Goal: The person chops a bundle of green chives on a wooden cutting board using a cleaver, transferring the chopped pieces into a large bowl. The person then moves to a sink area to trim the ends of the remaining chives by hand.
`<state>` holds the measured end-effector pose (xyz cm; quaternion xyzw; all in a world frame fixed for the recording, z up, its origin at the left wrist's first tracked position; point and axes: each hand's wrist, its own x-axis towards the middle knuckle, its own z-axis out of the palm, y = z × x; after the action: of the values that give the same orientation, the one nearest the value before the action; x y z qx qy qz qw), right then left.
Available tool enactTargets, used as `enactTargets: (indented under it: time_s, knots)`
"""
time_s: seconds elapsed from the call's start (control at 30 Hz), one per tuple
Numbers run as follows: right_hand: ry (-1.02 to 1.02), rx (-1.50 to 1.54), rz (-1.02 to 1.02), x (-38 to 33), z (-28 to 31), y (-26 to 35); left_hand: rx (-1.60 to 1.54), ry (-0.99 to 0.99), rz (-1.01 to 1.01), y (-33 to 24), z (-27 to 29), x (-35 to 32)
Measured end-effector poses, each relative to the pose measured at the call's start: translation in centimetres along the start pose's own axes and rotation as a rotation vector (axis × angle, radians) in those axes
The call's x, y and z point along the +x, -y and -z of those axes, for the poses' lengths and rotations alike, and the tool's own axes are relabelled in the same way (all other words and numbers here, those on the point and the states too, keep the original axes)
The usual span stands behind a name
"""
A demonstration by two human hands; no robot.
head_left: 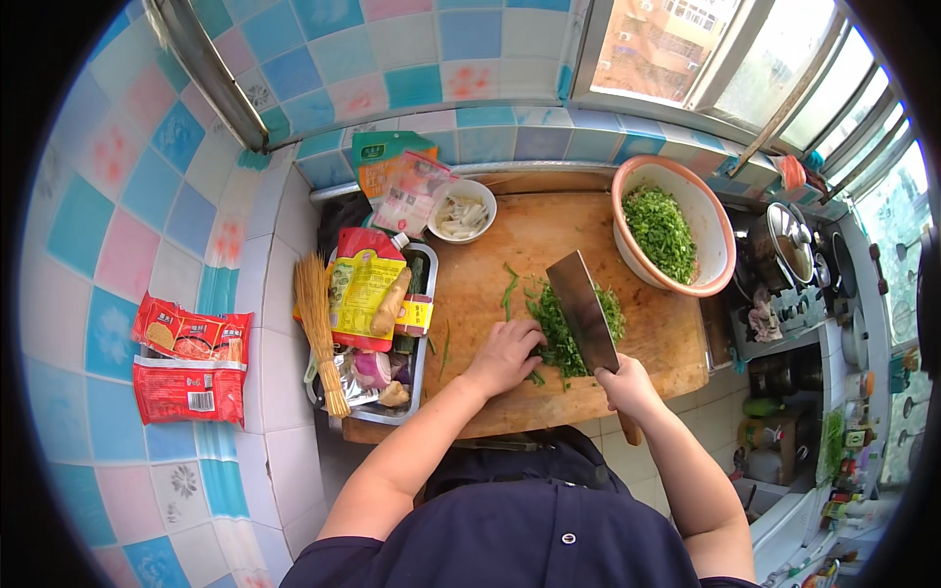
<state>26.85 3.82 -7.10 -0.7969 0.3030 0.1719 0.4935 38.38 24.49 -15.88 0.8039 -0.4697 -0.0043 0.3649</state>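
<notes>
My right hand point(630, 388) is wrapped round the wooden handle of a cleaver point(585, 312), whose broad dark blade is tilted over a pile of chopped greens point(557, 338) on the wooden cutting board point(480, 279). My left hand point(507, 355) lies at the pile's left edge, its fingers bent and pressed together against the greens; the blade is a little to its right. Part of the pile is hidden beneath the blade. A few loose green strips lie left of the pile.
Chopped greens fill a large orange-rimmed bowl point(720, 257) at the back right. A small white bowl point(486, 197) holds pale slices. On the left, a metal tray point(417, 377) carries packets, ginger and onion, with a bundle of thin straw-coloured sticks point(316, 328) across its edge. Red packets point(191, 363) lie further left.
</notes>
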Motion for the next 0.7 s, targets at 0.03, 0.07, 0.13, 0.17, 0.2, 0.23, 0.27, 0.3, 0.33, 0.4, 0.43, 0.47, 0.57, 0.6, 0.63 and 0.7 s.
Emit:
enactTargets:
  time_s: [0.03,0.07,0.13,0.17,0.2,0.23,0.27,0.3,0.33,0.4,0.43,0.47,0.57,0.6,0.63,0.7]
  knots:
    - [0.004,0.045,-0.003,-0.1,0.2,0.1,-0.043,0.038,0.029,-0.3,1.3,0.5]
    - [0.006,0.088,-0.007,-0.3,0.3,0.1,-0.085,0.0,0.06,-0.1,1.8,1.0]
    - [0.017,0.12,-0.011,-0.7,0.7,0.3,-0.171,-0.075,0.121,0.6,2.6,2.1]
    - [0.025,0.136,-0.01,-0.8,0.8,0.3,-0.215,-0.112,0.141,1.9,2.4,2.7]
    - [0.026,0.135,-0.009,-0.8,1.0,0.2,-0.155,-0.149,0.159,3.3,1.8,3.4]
    - [0.027,0.134,-0.008,-0.9,1.1,0.1,-0.094,-0.186,0.177,4.7,1.3,4.3]
    - [0.024,0.135,-0.009,-0.9,1.2,-0.1,-0.035,-0.22,0.191,5.3,1.2,5.2]
    - [0.023,0.125,-0.009,-1.0,1.3,0.0,0.107,-0.188,0.238,5.3,1.3,5.8]
    - [0.022,0.115,-0.008,-1.1,1.4,0.2,0.188,-0.168,0.208,5.8,1.2,5.9]
    - [0.022,0.098,-0.003,-1.3,1.5,0.1,0.349,-0.127,0.151,6.8,1.0,5.6]
    - [0.023,0.09,0.005,-1.4,1.5,0.0,0.339,-0.103,0.15,7.1,0.9,5.3]
    - [0.028,0.085,0.012,-1.4,1.4,-0.2,0.33,-0.075,0.15,6.8,1.1,4.8]
    - [0.043,0.051,0.007,-1.8,1.2,0.3,0.195,-0.086,0.126,5.4,1.4,2.7]
    - [0.045,0.018,0.013,-1.7,1.1,0.1,0.129,-0.106,0.111,4.7,1.4,1.9]
    - [0.047,-0.016,0.02,-1.6,1.0,-0.1,0.048,-0.067,0.169,4.1,1.2,1.2]
    - [0.044,-0.072,0.034,-1.4,0.6,-0.2,-0.072,-0.055,0.234,2.1,1.3,0.3]
